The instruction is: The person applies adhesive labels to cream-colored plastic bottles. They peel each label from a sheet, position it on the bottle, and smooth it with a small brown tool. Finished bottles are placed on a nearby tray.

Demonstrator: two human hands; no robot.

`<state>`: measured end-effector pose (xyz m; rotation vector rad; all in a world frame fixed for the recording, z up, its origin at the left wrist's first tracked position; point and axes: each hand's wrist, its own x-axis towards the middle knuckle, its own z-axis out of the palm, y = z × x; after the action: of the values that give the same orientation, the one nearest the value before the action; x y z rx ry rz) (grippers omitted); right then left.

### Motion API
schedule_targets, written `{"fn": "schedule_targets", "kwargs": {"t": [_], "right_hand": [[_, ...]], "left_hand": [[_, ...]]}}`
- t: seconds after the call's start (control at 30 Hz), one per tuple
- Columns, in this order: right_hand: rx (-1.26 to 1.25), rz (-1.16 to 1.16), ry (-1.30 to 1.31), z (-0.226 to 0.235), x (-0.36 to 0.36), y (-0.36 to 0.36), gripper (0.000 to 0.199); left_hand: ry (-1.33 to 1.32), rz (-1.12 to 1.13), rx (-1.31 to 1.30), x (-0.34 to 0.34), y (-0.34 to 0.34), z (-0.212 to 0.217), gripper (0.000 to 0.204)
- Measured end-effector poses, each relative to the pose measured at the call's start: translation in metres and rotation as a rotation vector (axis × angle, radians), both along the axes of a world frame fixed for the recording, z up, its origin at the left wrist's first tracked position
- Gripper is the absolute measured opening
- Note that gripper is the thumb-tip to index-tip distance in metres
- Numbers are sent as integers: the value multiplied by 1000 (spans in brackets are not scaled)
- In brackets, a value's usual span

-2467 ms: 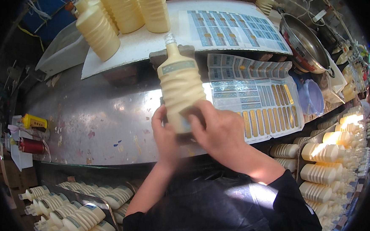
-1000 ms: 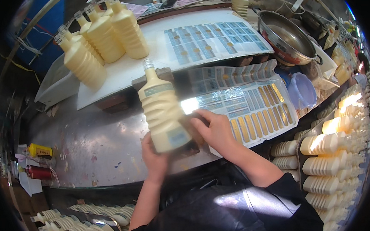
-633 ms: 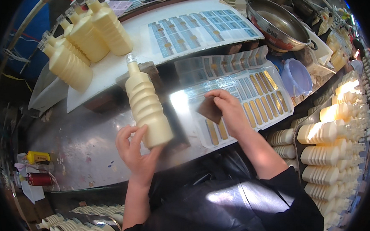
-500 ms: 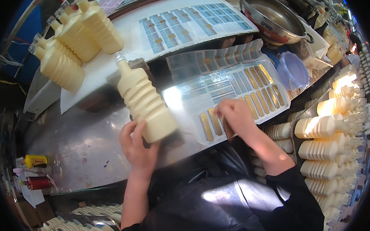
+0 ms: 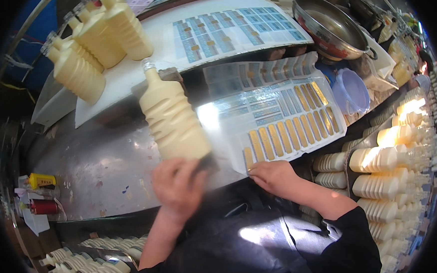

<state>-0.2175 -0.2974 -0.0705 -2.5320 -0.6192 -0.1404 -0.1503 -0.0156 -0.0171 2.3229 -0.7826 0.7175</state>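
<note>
A pale yellow plastic bottle (image 5: 172, 116) with ribbed sides lies slanted over the metal bench, its clear-threaded neck resting by a dark block (image 5: 171, 75). My left hand (image 5: 179, 188) is at the bottle's base, its fingers smeared by motion. The near left corner of a label sheet (image 5: 237, 152) is where my right hand (image 5: 273, 177) rests. Its thumb and fingertips are pinched at the lower end of the leftmost gold label strip (image 5: 247, 157). That strip still lies on the sheet. More gold strips (image 5: 299, 131) run along the sheet to the right.
Several like bottles (image 5: 104, 34) stand at the far left. Blue label sheets (image 5: 235, 30) cover a white board behind. A metal pan (image 5: 330, 25) and lilac bucket (image 5: 351, 92) sit far right. Bottles (image 5: 377, 166) are stacked beside me. Thread spools (image 5: 44, 206) lie left.
My right hand has moved left and toward me, down to the end of the leftmost gold strip. The bottle has turned about its length. My left hand has shifted around its base.
</note>
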Motion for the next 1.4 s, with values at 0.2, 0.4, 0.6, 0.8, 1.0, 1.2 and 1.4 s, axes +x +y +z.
{"fn": "schedule_targets", "kwargs": {"t": [0.2,0.4,0.6,0.8,1.0,1.2,1.4], "right_hand": [[835,-366,772,72,32,40,27],[630,-104,118,86,42,66,27],[842,-184,630,87,80,68,30],[979,-160,809,101,136,81,19],[991,-224,698,109,191,87,16],[907,-266,548,70,216,95,17],[938,-272,523,67,216,101,23]], "left_hand": [[91,-89,56,-4,-40,20,34],[36,5,48,6,-40,28,21],[381,10,-497,28,-19,35,13],[747,67,-1106,66,-11,43,19],[580,236,-1019,112,-2,10,11],[554,312,-965,125,0,-5,14],[587,321,-1039,126,0,-11,11]]}}
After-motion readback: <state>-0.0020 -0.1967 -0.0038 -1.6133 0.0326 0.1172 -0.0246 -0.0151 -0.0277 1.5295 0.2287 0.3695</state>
